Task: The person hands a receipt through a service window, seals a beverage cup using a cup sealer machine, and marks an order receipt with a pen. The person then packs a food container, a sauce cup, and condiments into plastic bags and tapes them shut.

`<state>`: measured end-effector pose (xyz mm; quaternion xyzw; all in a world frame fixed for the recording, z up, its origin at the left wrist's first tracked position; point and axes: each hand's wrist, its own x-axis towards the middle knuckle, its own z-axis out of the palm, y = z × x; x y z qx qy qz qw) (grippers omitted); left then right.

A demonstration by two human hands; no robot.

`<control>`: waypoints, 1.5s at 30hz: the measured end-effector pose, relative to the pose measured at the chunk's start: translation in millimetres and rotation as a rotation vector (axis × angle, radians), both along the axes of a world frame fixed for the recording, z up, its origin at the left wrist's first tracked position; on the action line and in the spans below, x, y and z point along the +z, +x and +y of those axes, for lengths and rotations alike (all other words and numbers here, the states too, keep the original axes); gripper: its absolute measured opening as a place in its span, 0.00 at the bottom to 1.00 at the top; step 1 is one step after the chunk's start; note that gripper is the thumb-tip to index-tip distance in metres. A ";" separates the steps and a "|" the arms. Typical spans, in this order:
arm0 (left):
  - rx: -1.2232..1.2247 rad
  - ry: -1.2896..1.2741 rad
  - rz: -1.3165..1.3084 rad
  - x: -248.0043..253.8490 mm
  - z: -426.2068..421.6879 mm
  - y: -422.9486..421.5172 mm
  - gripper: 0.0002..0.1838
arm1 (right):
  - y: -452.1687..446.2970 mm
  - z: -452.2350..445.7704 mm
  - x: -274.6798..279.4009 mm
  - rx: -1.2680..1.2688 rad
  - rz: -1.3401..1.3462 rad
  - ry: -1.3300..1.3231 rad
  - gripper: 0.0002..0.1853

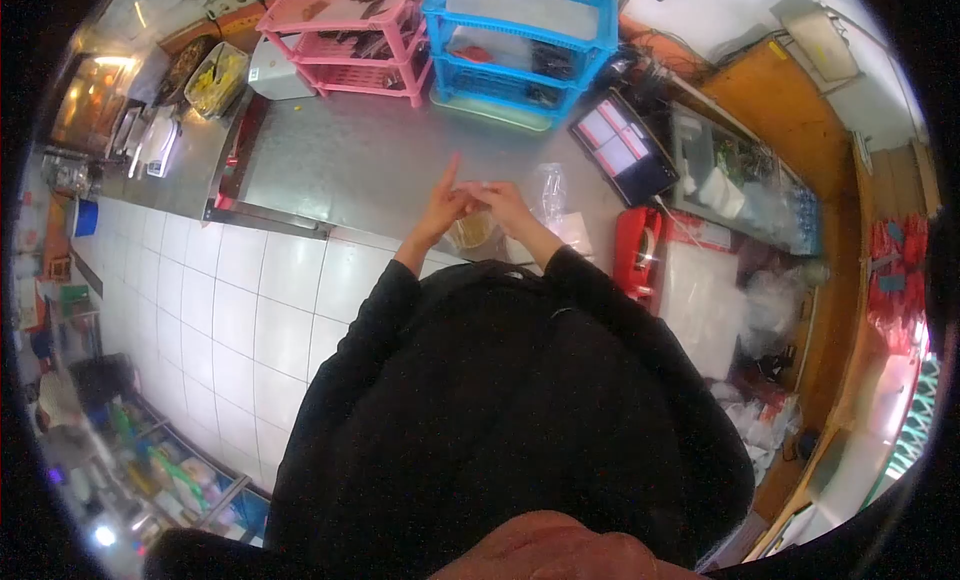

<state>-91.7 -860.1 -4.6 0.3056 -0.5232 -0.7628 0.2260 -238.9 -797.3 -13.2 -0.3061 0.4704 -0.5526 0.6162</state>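
My left hand (441, 210) is over the metal counter (330, 165), with its index finger stretched out and the other fingers partly hidden. My right hand (503, 204) meets it from the right, its fingers pressed together against the left hand's fingers. Anything between them is too small to make out. Just below the hands lies a round, yellowish, see-through item (474, 232). A clear plastic piece (551, 188) lies right of my right hand, above a pale flat item (572, 236).
Pink (345, 30) and blue (520, 45) tiered racks stand at the back. A tablet (625, 148) and a red device (636, 252) are on the right, near a glass case (735, 175). A food container (217, 80) sits back left.
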 end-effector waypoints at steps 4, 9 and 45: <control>0.054 0.276 0.083 -4.8 -2.1 -1.7 0.29 | 1.6 7.1 10.7 -0.120 -0.176 0.016 0.17; -0.161 0.493 0.218 -9.0 -15.2 3.7 0.28 | 4.8 7.8 29.9 -0.078 -0.086 -0.008 0.17; 0.551 0.092 -0.126 -52.5 -27.1 20.3 0.15 | -18.4 20.7 -34.5 -0.132 1.050 0.039 0.09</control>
